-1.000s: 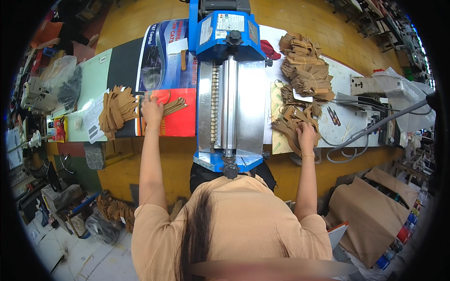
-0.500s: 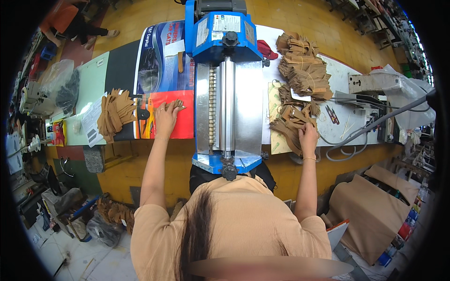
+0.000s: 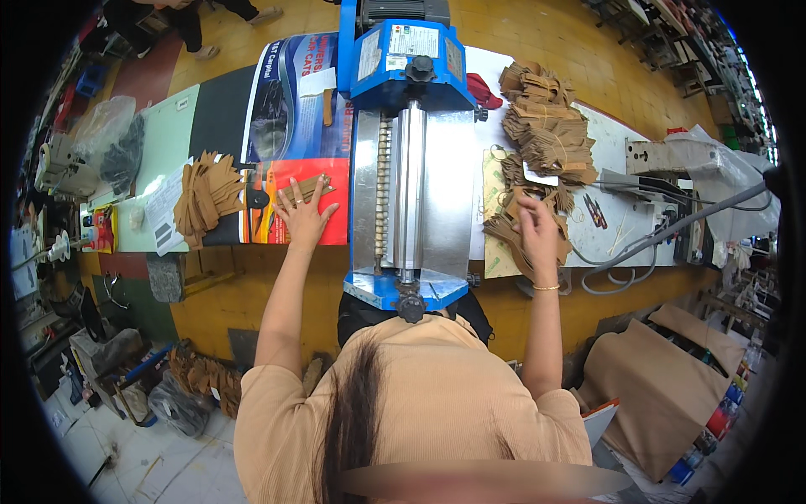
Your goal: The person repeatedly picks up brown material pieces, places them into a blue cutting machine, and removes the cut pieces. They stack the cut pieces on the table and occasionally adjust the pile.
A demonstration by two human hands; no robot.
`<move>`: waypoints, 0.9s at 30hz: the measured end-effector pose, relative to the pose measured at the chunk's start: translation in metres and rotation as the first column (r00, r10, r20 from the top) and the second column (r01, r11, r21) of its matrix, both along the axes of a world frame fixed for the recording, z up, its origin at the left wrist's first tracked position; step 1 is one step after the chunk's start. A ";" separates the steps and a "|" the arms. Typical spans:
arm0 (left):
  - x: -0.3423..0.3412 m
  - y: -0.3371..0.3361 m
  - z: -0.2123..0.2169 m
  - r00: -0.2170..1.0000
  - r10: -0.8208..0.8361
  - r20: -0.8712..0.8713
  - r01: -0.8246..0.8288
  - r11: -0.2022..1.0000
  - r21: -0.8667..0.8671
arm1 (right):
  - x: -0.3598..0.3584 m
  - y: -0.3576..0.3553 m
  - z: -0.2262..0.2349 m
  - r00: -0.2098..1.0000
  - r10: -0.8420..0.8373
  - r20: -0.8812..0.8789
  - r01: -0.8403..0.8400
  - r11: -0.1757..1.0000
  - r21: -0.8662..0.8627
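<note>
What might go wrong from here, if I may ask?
The brown strips under the spread left hand might slide apart. Curved brown pieces by the right hand lie near the edge of the table and could fall. Long hair hangs loose, so leaning over the roller machine might snag it.

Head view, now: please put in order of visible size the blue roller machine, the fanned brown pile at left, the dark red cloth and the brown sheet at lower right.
1. Blue roller machine
2. Brown sheet
3. Fanned brown pile
4. Dark red cloth
</note>
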State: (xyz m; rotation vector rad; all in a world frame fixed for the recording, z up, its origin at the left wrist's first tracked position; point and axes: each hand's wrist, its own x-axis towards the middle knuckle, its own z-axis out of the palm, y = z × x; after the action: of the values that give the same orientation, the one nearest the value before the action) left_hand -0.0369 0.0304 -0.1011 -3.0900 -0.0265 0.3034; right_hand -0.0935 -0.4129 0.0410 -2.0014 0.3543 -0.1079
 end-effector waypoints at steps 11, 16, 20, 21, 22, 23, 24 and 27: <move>-0.005 -0.013 0.017 0.992 0.079 0.102 -0.068 0.992 -0.110 | 0.052 0.071 0.014 0.864 0.381 -0.329 -0.445 0.884 -0.145; -0.017 -0.048 0.057 0.951 0.154 0.269 0.025 0.827 -0.561 | 0.065 0.092 0.007 0.832 0.464 -0.304 -0.523 0.839 -0.151; -0.023 -0.082 0.091 0.973 0.109 0.205 0.084 0.659 -0.747 | 0.069 0.102 0.006 0.804 0.508 -0.310 -0.570 0.807 -0.156; -0.023 -0.088 0.096 0.979 0.088 0.181 0.093 0.600 -0.795 | 0.069 0.102 0.007 0.798 0.523 -0.299 -0.582 0.797 -0.159; -0.022 -0.092 0.100 0.982 0.093 0.166 0.081 0.586 -0.806 | 0.068 0.100 0.009 0.806 0.505 -0.309 -0.567 0.808 -0.159; -0.022 -0.093 0.103 0.984 0.103 0.145 0.060 0.574 -0.817 | 0.065 0.095 0.011 0.818 0.493 -0.297 -0.551 0.819 -0.161; -0.021 -0.094 0.105 0.986 0.110 0.122 0.039 0.561 -0.827 | 0.062 0.089 0.014 0.827 0.463 -0.318 -0.529 0.832 -0.165; -0.021 -0.090 0.106 0.985 0.137 0.105 0.015 0.540 -0.842 | 0.050 0.064 0.024 0.816 0.386 -0.430 -0.400 0.914 0.062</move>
State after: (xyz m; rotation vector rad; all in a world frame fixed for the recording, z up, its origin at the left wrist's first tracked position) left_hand -0.0579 -0.0596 0.0045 -4.1062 0.0147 0.0517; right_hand -0.0434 -0.3487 0.0653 -2.0790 0.2077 0.6123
